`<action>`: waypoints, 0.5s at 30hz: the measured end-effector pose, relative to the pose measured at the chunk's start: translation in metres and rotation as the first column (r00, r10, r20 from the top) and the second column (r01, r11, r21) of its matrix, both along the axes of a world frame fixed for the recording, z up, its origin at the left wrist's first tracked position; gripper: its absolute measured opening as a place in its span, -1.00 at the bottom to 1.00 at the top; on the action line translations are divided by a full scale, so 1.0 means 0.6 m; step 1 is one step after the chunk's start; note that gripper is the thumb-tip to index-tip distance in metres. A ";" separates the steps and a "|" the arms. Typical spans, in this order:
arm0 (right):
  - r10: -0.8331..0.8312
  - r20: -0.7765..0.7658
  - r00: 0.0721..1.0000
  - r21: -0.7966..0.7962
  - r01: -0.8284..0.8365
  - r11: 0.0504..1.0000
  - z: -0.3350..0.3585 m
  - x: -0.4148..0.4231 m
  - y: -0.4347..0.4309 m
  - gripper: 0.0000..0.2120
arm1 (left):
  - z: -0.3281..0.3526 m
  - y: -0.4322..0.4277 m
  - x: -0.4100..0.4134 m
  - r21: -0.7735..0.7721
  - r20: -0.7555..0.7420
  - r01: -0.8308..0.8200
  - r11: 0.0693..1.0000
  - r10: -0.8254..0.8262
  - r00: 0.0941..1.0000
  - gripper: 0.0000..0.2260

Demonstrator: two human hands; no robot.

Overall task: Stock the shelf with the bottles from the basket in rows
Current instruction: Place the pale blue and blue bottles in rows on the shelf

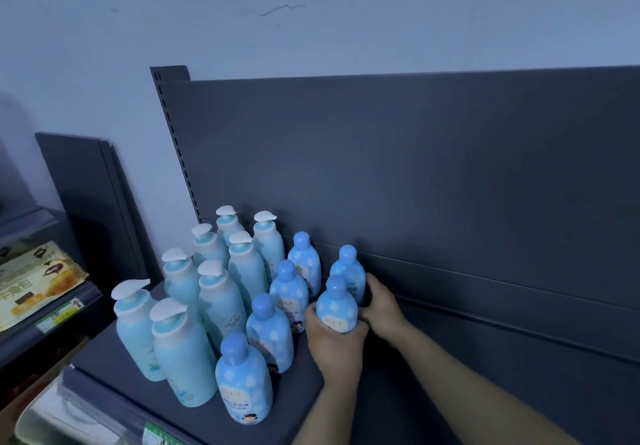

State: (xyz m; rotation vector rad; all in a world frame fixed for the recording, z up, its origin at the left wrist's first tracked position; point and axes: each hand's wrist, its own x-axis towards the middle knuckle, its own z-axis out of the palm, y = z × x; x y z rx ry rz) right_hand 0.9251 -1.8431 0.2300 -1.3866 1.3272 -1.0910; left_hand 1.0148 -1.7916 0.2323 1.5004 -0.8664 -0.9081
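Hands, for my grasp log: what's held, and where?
Left hand grips the front bottle low on its body; right hand, the rear bottle likewise.

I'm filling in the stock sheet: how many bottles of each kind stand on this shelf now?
Pump bottles with white tops: 8
Round-cap blue bottles: 6
Total: 14

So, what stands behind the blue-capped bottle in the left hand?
A second blue-capped bottle, held by the right hand; behind it, the dark back panel. The front bottle in the left hand covers its lower part.
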 end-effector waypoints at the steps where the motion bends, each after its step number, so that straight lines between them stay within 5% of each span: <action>1: 0.006 -0.008 1.000 -0.009 -0.006 1.000 -0.001 -0.001 -0.005 -0.58 | 0.000 -0.004 0.001 0.006 0.010 0.006 1.000 -0.006 1.000 -0.53; 10: -0.019 -0.047 0.999 -0.016 0.018 1.000 -0.014 -0.010 -0.008 -0.50 | -0.003 0.001 0.005 -0.042 0.020 0.042 0.998 -0.041 0.999 -0.43; 15: -0.161 -0.161 0.974 -0.072 0.151 0.986 0.011 -0.022 0.037 -0.44 | 0.012 0.051 0.005 -0.432 0.237 0.031 0.901 0.080 0.968 -0.29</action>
